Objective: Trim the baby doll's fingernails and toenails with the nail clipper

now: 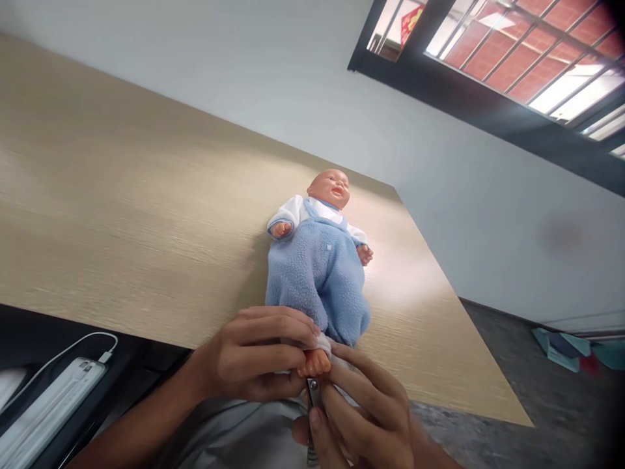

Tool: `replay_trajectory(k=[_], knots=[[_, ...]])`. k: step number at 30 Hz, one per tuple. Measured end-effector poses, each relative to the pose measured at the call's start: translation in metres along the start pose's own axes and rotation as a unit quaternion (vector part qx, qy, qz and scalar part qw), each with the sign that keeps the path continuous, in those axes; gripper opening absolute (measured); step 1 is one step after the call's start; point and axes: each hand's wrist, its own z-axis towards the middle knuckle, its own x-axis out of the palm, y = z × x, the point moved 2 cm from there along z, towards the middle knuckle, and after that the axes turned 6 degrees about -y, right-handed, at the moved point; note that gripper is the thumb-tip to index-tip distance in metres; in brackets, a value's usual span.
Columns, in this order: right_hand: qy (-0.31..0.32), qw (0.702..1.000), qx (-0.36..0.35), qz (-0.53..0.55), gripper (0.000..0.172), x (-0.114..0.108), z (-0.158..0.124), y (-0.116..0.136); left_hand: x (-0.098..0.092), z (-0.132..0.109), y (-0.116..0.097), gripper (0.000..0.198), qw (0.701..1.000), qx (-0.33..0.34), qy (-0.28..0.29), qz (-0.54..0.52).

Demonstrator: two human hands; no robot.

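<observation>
A baby doll (312, 267) in fleecy blue overalls and a white top lies on its back on the table, head away from me. One bare foot (315, 365) of the doll sticks out toward me near the table's front edge. My left hand (266, 352) is closed around that foot and its white cuff from the left side. In my right hand (361, 407) is a metal nail clipper (313, 397), pinched between thumb and fingers. Its head touches or nearly touches the doll's toes. The doll's other foot is hidden.
The pale wooden table (122, 215) runs along a white wall, with a barred window above. At the lower left, a white power strip (63, 410) with a plugged-in cable sits below the table edge. Teal items (561, 348) lie on the floor at right.
</observation>
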Motion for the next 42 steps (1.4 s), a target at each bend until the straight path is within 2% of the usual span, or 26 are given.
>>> replay_trajectory(k=[2,5,12,17,19,25,28,34,38,42], knots=[[-0.012,1.000,0.022,-0.001,0.018,0.000,0.000,0.004,0.001,0.000,0.000,0.018,1.000,0.005,-0.004,-0.005],[0.001,0.998,0.067,-0.004,0.019,0.002,-0.001,0.010,0.001,0.002,0.000,0.017,1.000,0.008,-0.007,-0.010],[0.000,0.998,0.068,-0.013,0.018,0.002,-0.003,0.011,0.001,0.003,0.000,0.016,1.000,0.010,-0.010,0.000],[-0.004,1.000,-0.020,0.003,0.016,0.003,0.000,0.004,0.002,0.001,0.000,0.017,1.000,0.001,-0.018,0.006],[-0.008,0.999,-0.035,0.005,0.015,0.004,0.000,0.002,0.002,0.001,0.000,0.017,1.000,-0.002,-0.013,0.009],[0.026,1.000,-0.010,0.000,0.018,0.002,-0.005,0.001,0.001,0.002,0.000,0.014,1.000,-0.002,-0.013,0.017],[0.036,0.999,-0.026,0.006,0.018,-0.001,-0.004,0.002,0.000,0.003,0.001,0.019,1.000,0.008,-0.011,0.014],[0.071,0.997,-0.041,-0.013,0.017,-0.003,-0.002,0.001,-0.003,0.002,0.003,0.013,1.000,0.012,0.023,0.005],[0.067,0.996,-0.052,-0.006,0.016,-0.004,-0.005,0.000,-0.003,0.003,0.002,0.011,1.000,0.004,0.020,0.009],[0.070,0.997,-0.030,-0.003,0.015,-0.002,-0.006,0.003,-0.002,0.002,0.001,0.013,1.000,-0.002,0.010,0.002]])
